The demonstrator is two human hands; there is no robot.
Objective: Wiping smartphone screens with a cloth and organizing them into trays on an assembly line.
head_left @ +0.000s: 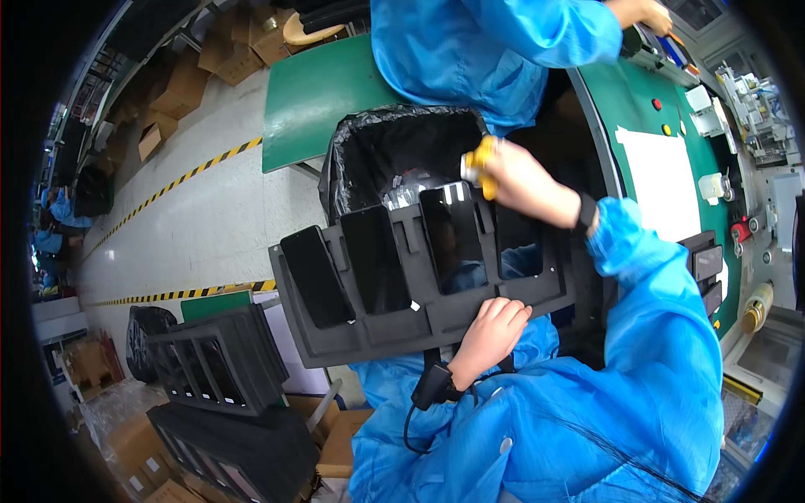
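A black foam tray (386,335) is tilted in front of me, with several dark-screened phones (376,260) seated side by side in its slots. My left hand (492,331) is closed on the tray's near edge, its fingers over the rim and its thumb hidden. Above the tray's far edge, my right hand (530,186) grips a small yellow tool (484,159) with a pale end; its exact kind is unclear. This hand is just beyond the two right-hand phones and partly covers the upper end of the rightmost one.
A bin lined with a black bag (340,159) stands behind the tray, clear plastic inside. Beyond it is another person in a blue smock (461,50). A green workbench (599,92) runs along the right. Stacked foam trays with phones (251,352) stand at the left.
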